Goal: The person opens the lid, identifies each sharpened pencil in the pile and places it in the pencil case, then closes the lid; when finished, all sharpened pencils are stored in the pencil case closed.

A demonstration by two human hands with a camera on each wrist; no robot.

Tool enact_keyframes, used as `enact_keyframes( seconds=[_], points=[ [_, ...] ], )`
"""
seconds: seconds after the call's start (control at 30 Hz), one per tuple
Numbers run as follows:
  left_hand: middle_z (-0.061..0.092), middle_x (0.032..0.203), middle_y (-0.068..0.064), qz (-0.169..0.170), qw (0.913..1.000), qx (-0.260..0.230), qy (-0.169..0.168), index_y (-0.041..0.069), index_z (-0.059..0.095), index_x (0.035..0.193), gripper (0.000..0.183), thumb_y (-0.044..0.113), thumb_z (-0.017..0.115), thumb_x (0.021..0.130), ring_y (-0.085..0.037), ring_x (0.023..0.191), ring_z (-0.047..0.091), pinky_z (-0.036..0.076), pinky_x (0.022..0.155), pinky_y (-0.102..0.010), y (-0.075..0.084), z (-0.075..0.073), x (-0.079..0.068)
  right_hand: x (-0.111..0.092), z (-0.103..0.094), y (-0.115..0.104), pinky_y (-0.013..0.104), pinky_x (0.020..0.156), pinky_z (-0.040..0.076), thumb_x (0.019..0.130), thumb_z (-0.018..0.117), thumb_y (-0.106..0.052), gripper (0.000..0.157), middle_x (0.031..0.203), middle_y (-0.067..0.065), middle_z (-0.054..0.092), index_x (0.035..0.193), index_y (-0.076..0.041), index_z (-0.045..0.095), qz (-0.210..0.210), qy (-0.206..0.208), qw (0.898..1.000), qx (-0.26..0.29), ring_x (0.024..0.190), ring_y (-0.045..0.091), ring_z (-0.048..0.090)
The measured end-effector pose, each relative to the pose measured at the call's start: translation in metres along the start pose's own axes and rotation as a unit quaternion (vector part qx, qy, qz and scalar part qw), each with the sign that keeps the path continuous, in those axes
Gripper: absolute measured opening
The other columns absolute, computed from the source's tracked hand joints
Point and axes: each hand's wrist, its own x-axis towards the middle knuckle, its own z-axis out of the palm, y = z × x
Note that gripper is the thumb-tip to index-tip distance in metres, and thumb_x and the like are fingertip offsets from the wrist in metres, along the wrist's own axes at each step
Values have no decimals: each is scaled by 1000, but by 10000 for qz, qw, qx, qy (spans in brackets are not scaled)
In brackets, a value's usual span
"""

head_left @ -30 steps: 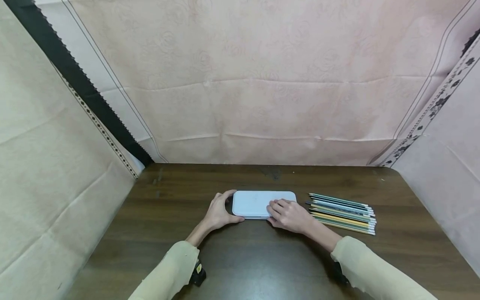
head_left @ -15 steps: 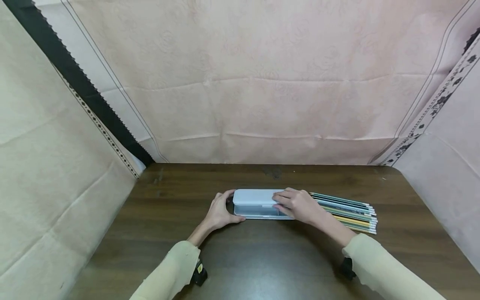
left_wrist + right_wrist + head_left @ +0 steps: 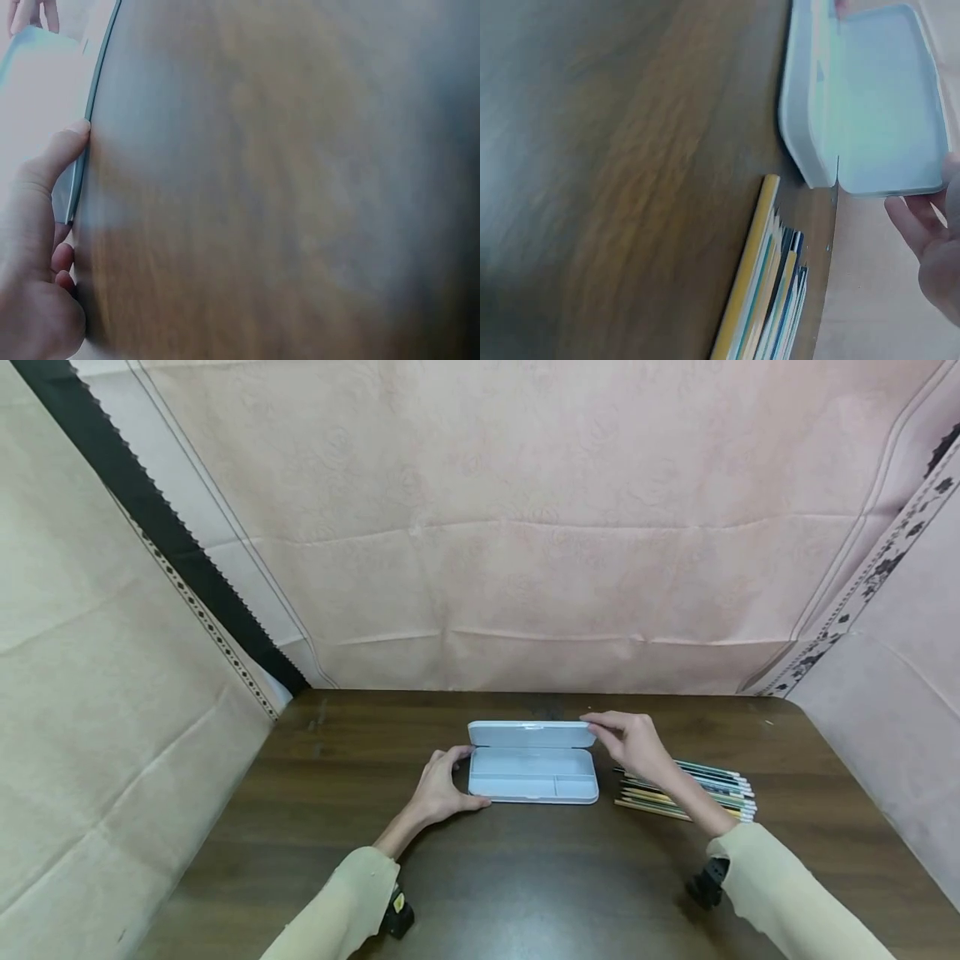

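Note:
A light blue pencil case (image 3: 517, 764) lies on the table with its hinged lid (image 3: 528, 735) swung up at the back. Inside, a divider marks off a small compartment toward the right, and nothing lies in it. My left hand (image 3: 438, 789) grips the left end, thumb (image 3: 71, 139) at the front edge and fingers round the back. At the upper right corner of the lid, my right hand (image 3: 633, 745) pinches the edge; the right wrist view shows thumb and fingers at the lid's end (image 3: 892, 97).
Several pencils (image 3: 723, 783), mostly green, blue and yellow, lie side by side to the right of the case, partly under my right forearm. Pale cloth walls (image 3: 525, 568) enclose the dark wooden table (image 3: 495, 877).
My right hand has moved from the front of the case up and back, lifting the lid from closed to raised. The left hand has stayed at the left end.

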Motion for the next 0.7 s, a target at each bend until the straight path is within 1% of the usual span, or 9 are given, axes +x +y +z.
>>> enact_keyframes(
  seconds=[0.1, 0.13, 0.17, 0.23, 0.33, 0.4, 0.47, 0.6, 0.7],
  points=[
    [58, 122, -3, 18, 10000, 40, -46, 14, 55, 140, 88, 38, 94, 65, -21, 106, 48, 42, 87, -39, 0, 0, 1, 3, 0, 4, 22, 48, 39, 91, 69, 6, 19, 96, 16, 73, 109, 5, 75, 539, 162, 9982, 194, 54, 10, 50],
    [58, 122, -2, 15, 10000, 54, -61, 15, 55, 140, 88, 38, 94, 65, -21, 106, 47, 42, 87, -39, 0, 0, 1, 4, 1, 5, 22, 47, 37, 92, 68, 4, 19, 96, 16, 74, 110, 5, 74, 754, 198, 9966, 270, 54, 11, 50],
    [57, 121, -3, 16, 10000, 71, -68, 16, 54, 141, 88, 38, 94, 66, -21, 106, 47, 42, 86, -39, 0, 0, 1, 5, 1, 7, 21, 47, 38, 94, 67, 3, 19, 96, 17, 73, 111, 5, 74, 967, 227, 9944, 356, 54, 11, 52],
    [56, 120, -4, 42, 9999, 81, -60, 16, 54, 142, 88, 39, 94, 66, -22, 106, 47, 42, 86, -39, 0, -1, 0, 7, 3, 10, 21, 53, 47, 96, 66, 0, 19, 98, 18, 73, 113, 5, 73, 1411, 279, 9878, 600, 61, 16, 64],
    [55, 119, -5, 95, 9999, 88, -47, 16, 53, 143, 90, 40, 93, 66, -22, 106, 47, 43, 85, -40, 0, -2, -1, 11, 7, 15, 35, 69, 57, 98, 64, -3, 22, 107, 23, 71, 116, 6, 71, 1959, 339, 9741, 1080, 80, 32, 72],
    [55, 118, -6, 144, 9999, 74, -40, 16, 53, 143, 90, 40, 93, 67, -23, 106, 47, 43, 85, -41, 0, -2, -1, 12, 10, 19, 44, 75, 55, 98, 63, -3, 24, 111, 26, 69, 118, 7, 70, 2242, 388, 9639, 1384, 88, 39, 71],
    [55, 118, -6, 156, 9998, 75, -72, 16, 53, 143, 89, 40, 93, 67, -22, 106, 47, 43, 85, -41, 0, -1, -2, 12, 13, 21, 47, 78, 53, 99, 61, -3, 26, 113, 28, 67, 121, 9, 67, 2479, 380, 9550, 1586, 92, 40, 70],
    [56, 118, -6, 249, 9996, 76, -72, 15, 54, 143, 89, 40, 93, 67, -22, 105, 47, 43, 84, -40, -1, 0, -3, 9, 17, 25, 45, 80, 54, 100, 59, -3, 30, 116, 30, 65, 126, 11, 63, 2920, 354, 9385, 1811, 97, 40, 69],
    [57, 119, -7, 319, 9994, 87, -33, 14, 54, 144, 90, 40, 93, 67, -22, 105, 47, 43, 85, -41, -1, 0, -3, 7, 21, 28, 43, 80, 54, 101, 59, -4, 32, 116, 32, 65, 128, 13, 61, 3134, 363, 9294, 1914, 97, 39, 69]
  ],
)
